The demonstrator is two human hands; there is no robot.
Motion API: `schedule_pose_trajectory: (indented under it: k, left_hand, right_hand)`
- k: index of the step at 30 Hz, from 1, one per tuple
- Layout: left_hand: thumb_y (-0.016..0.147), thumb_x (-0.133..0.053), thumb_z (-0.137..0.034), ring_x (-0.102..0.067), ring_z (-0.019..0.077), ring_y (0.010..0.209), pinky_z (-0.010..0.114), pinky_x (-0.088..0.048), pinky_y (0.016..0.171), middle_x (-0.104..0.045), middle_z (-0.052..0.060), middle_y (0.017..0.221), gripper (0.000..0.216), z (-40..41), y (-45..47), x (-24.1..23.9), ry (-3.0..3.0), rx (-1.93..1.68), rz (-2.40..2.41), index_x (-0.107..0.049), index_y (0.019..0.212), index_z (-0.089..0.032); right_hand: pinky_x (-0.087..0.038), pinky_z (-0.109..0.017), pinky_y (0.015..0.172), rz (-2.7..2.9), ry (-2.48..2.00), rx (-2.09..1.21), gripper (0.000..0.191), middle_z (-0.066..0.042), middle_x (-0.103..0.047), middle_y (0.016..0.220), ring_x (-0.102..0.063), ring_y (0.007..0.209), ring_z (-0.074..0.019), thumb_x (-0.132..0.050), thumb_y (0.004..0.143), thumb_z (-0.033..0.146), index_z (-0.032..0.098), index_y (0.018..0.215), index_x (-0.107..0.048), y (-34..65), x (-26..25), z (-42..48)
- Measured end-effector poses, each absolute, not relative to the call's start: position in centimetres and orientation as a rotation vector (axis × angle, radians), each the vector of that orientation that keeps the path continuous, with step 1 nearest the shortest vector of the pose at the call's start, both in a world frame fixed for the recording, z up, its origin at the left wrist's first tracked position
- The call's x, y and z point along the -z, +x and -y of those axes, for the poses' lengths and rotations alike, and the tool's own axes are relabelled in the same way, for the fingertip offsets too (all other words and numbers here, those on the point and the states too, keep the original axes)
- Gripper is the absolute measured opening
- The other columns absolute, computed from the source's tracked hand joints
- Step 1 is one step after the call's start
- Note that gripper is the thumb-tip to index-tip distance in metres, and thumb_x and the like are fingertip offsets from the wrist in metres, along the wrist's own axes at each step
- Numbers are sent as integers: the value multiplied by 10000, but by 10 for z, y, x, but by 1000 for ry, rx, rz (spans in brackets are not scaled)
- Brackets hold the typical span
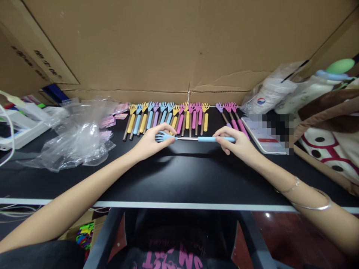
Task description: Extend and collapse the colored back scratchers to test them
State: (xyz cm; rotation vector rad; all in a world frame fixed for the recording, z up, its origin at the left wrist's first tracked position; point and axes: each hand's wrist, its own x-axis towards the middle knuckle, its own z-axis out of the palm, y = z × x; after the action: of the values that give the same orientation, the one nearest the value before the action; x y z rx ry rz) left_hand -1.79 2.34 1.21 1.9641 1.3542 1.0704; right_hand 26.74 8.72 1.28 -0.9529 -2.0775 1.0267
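A light blue back scratcher point(206, 139) with a metal shaft lies level between my two hands, just above the black table. My left hand point(153, 141) pinches it near its claw-shaped head, thumb and fingers closed around that end. Around the blue handle at the other end, my right hand point(234, 144) has its fingers closed. Behind them stretches a row of back scratchers point(165, 117) in yellow, blue, purple and pink, heads toward the cardboard. A smaller group of purple and pink back scratchers point(234, 116) lies beyond my right hand.
Clear plastic bags point(78, 130) are heaped at left, near pink printed cards point(108, 120) and a white tray point(28, 130). To the right are a phone point(263, 136), a bagged white cup point(272, 93) and a fabric bag point(331, 138). A cardboard wall point(157, 45) closes the back.
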Motion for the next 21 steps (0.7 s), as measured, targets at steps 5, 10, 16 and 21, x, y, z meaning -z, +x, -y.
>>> schedule_pose_trajectory:
  k: [5, 10, 16, 21]
  left_hand:
    - [803, -621, -336, -610, 148, 857, 243, -448, 807, -651, 26, 952, 187, -28, -24, -11, 1984, -1041, -1387, -603, 916, -187]
    - [812, -625, -399, -600, 111, 606, 225, -448, 665, -638, -9, 763, 248, -31, -27, -11, 1934, -931, -1386, -584, 922, -180]
    - [795, -634, -423, -580, 117, 554, 227, -434, 630, -607, -24, 650, 256, -31, -27, -9, 1945, -924, -1429, -580, 831, -176]
    - [787, -619, -471, -579, 130, 548, 228, -429, 618, -610, -18, 621, 297, -30, -26, -8, 1984, -920, -1470, -602, 825, -176]
  right_hand:
    - [-350, -221, 452, 2236, -917, -959, 272, 65, -474, 578, -447, 427, -67, -637, 801, 397, 173, 945, -580, 271, -13, -89]
    - [-376, -240, 500, 2260, -958, -807, 271, 11, -564, 652, -499, 518, -102, -631, 800, 420, 180, 921, -609, 270, -13, -87]
    - [-445, -295, 659, 2354, -876, -583, 274, -55, -678, 846, -619, 732, -187, -618, 807, 465, 212, 908, -638, 275, -17, -88]
    - [-451, -321, 707, 2412, -900, -323, 263, -43, -715, 942, -659, 805, -218, -605, 825, 482, 256, 947, -662, 281, -18, -87]
